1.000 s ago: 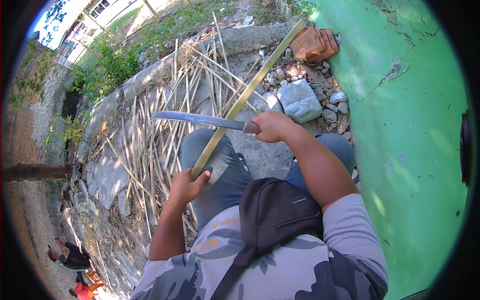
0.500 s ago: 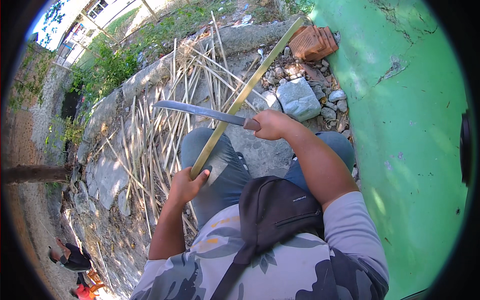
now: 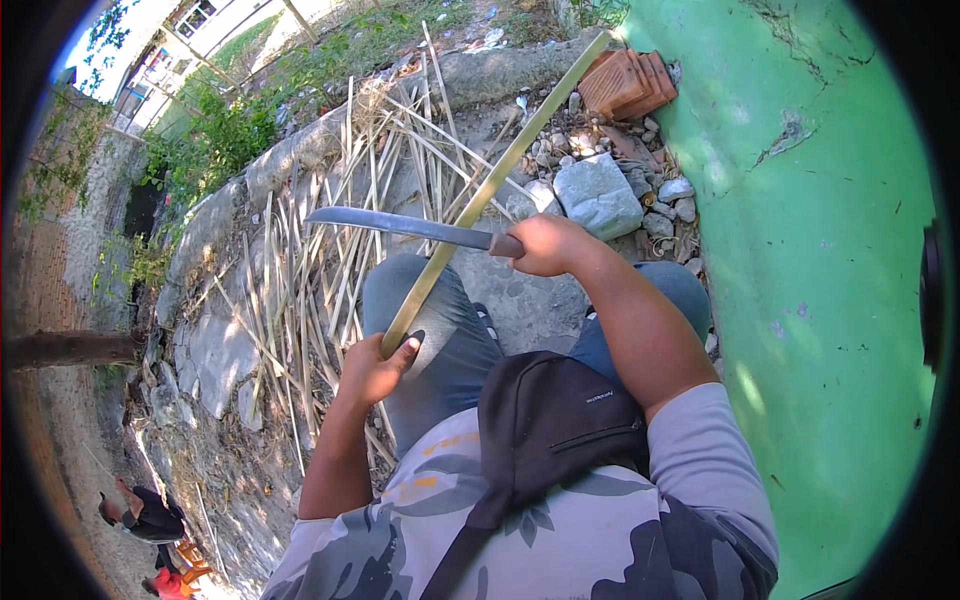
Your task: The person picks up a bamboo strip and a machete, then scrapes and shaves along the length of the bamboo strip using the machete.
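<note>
My left hand (image 3: 375,368) is closed round the near end of a long bamboo strip (image 3: 510,158), beside my left knee. The strip slants up and away to the right, its far end close to the stacked tiles. In my right hand (image 3: 548,245) is the handle of a machete (image 3: 400,224). Its long grey blade points left and lies across the strip about midway along, appearing to touch it. Under and beyond the blade, many thin bamboo strips (image 3: 350,220) lie in a loose heap on the ground.
A green wall (image 3: 810,300) rises close on my right. Along its foot are a big pale stone block (image 3: 598,196), rubble and stacked orange clay tiles (image 3: 628,84). A low stone kerb (image 3: 300,160) runs behind the heap. Another person (image 3: 150,515) is at the far lower left.
Very little differs. The machete and the bamboo strip keep nearly the same place, and both hands hold as before.
</note>
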Demonstrator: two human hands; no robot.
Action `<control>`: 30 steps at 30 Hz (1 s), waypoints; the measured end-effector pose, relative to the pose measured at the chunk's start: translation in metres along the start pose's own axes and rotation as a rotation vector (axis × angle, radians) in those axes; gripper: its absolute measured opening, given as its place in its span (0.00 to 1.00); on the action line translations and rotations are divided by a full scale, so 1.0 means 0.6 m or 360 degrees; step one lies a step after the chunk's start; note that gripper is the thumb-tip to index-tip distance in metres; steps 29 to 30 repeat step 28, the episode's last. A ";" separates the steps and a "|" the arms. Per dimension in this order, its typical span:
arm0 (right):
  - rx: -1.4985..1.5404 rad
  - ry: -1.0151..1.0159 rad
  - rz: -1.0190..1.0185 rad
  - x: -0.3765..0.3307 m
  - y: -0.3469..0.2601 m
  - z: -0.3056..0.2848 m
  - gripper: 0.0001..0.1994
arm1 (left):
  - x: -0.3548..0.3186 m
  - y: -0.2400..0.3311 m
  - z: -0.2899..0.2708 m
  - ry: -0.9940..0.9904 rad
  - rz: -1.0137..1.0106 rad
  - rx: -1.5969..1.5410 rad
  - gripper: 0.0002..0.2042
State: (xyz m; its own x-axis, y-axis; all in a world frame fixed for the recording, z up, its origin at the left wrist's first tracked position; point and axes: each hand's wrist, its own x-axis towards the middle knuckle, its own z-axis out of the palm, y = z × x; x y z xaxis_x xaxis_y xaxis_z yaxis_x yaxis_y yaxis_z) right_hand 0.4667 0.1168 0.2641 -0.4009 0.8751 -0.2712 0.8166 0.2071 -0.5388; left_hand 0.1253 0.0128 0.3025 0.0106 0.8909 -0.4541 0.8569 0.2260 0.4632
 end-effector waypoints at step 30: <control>0.0161 0.0045 -0.0170 0.008 0.003 0.004 0.16 | 0.002 -0.009 0.002 -0.0029 -0.0003 -0.0162 0.30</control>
